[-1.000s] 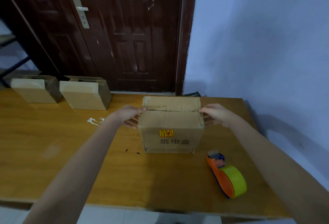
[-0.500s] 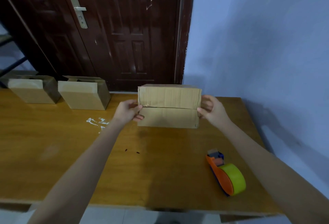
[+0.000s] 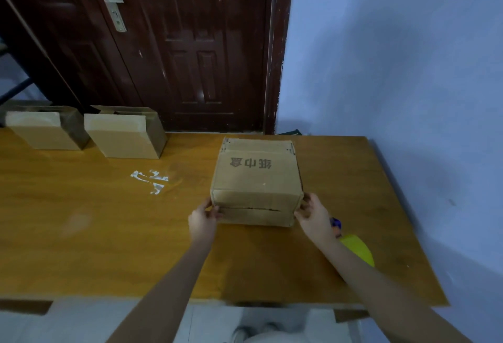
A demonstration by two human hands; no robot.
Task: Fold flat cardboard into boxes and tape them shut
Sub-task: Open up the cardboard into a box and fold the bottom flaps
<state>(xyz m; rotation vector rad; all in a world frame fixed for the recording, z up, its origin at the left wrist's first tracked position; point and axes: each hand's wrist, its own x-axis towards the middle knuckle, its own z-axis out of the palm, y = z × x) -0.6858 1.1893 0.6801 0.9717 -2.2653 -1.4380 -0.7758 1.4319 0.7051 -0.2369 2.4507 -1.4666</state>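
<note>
Two folded brown cardboard boxes [image 3: 45,130] [image 3: 123,135] stand at the far left of your wooden counter [image 3: 81,233], set back, likely to keep your working space free. Your left hand [image 3: 203,219] curls its fingers round the near left corner of the brown printed cardboard box [image 3: 257,182], which rests mid-counter with its untaped flap seam facing you. Your right hand [image 3: 313,216] grips the opposite corner, steadying it. The yellow tape dispenser [image 3: 358,250] lies just beside that wrist, handy for sealing.

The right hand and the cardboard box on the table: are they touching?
Touching. The head view shows the right hand with fingers pressed on the right end of the cardboard box.
</note>
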